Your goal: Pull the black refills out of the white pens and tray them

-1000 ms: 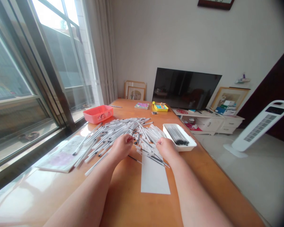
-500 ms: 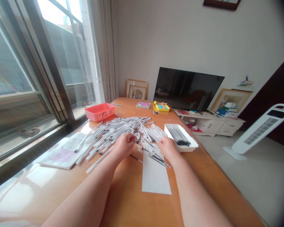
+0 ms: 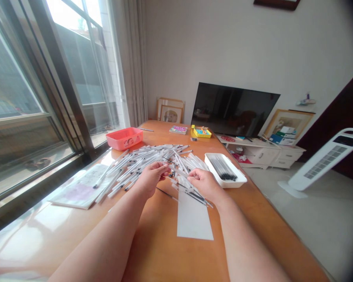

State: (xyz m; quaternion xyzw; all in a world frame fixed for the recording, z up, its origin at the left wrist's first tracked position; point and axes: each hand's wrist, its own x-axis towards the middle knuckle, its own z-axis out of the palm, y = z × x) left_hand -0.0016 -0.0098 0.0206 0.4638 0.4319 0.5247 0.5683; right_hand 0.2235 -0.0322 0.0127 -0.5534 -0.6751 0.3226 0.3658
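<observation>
A loose heap of white-barrelled pens with black tips [image 3: 147, 164] covers the middle of the orange wooden table [image 3: 161, 250]. My left hand [image 3: 150, 179] rests at the heap's near edge, fingertips pointing right. My right hand [image 3: 202, 184] lies on the pens to the right, fingers pointing left toward my left hand. Whether either hand pinches a thin pen, I cannot tell. A white paper strip [image 3: 194, 219] lies under my right wrist's side, with several black-tipped pens on its far end. A white tray [image 3: 214, 172] of aligned black-tipped pens stands just beyond my right hand.
A coral plastic tray [image 3: 124, 139] stands at the far left of the table, and printed papers [image 3: 80, 188] lie near the window. A yellow box [image 3: 200, 132] and a book [image 3: 178, 130] lie at the far edge, with a television [image 3: 234, 109] behind.
My hands have shifted slightly left and their fingers now reach toward each other over the heap. The camera view has also shifted a little.
</observation>
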